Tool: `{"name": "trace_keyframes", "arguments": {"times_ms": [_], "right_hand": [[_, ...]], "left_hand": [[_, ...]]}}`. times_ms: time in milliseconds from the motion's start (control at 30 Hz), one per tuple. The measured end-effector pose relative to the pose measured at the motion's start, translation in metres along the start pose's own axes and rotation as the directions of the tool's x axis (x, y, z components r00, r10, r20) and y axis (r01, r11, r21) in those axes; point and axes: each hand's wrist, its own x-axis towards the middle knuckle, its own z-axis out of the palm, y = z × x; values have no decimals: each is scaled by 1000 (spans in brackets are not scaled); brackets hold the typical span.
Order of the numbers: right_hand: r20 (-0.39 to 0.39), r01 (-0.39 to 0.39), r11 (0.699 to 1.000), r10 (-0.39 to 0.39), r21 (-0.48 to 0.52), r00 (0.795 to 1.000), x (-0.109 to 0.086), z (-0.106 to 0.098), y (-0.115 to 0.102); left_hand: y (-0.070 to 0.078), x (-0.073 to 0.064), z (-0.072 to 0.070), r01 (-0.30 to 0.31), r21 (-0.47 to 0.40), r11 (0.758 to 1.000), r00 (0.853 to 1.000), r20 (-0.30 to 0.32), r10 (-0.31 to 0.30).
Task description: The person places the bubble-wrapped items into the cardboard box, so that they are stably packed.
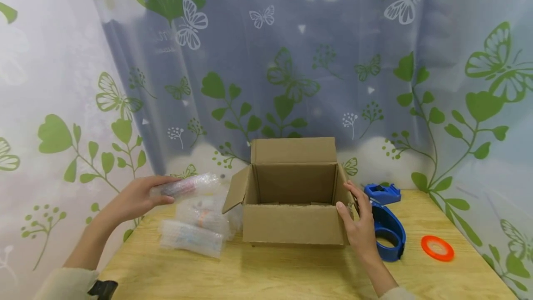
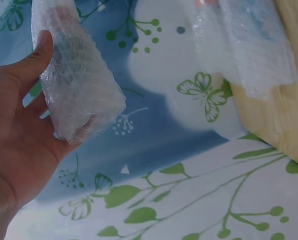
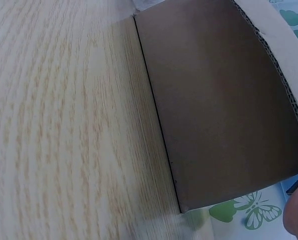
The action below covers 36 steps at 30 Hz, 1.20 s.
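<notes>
My left hand [image 1: 135, 198] holds a bubble-wrapped package [image 1: 193, 185] between thumb and fingers, up and to the left of the box. Through the wrap in the left wrist view, the package [image 2: 84, 82] shows dim pink and dark patches; what is inside cannot be made out. An open cardboard box [image 1: 293, 224] stands mid-table with its back and left flaps spread out. At its right front corner my right hand [image 1: 361, 228] grips the box's side, thumb near the front edge. The right wrist view shows the box's front wall [image 3: 219, 105] and only a fingertip.
More bubble-wrapped packages [image 1: 193, 237] lie on the wooden table [image 1: 283, 274] left of the box. To its right are a blue tape dispenser [image 1: 395, 233], a smaller blue dispenser [image 1: 383, 193] and an orange-red tape roll [image 1: 437, 248]. A patterned curtain [image 1: 270, 82] hangs behind.
</notes>
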Motion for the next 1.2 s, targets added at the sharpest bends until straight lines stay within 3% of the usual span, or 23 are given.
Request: {"name": "trace_keyframes", "arguments": {"times_ms": [267, 500, 667, 933, 1200], "right_hand": [[-13, 34, 999, -34, 8, 999, -1, -1, 0], [-14, 38, 999, -38, -5, 999, -2, -3, 4], [0, 33, 999, -33, -11, 999, -2, -2, 4], [-20, 27, 1000, -28, -6, 999, -2, -2, 3], [-37, 25, 1000, -25, 12, 999, -3, 0, 4]], "left_hand": [[17, 33, 5, 31, 8, 999, 999, 7, -31], [30, 62, 19, -5, -35, 999, 1000, -14, 4], [44, 84, 29, -16, -16, 1000, 999, -45, 16], [71, 120, 54, -84, -118, 989, 996, -53, 78], [97, 140, 75, -117, -194, 974, 993, -51, 109]]}}
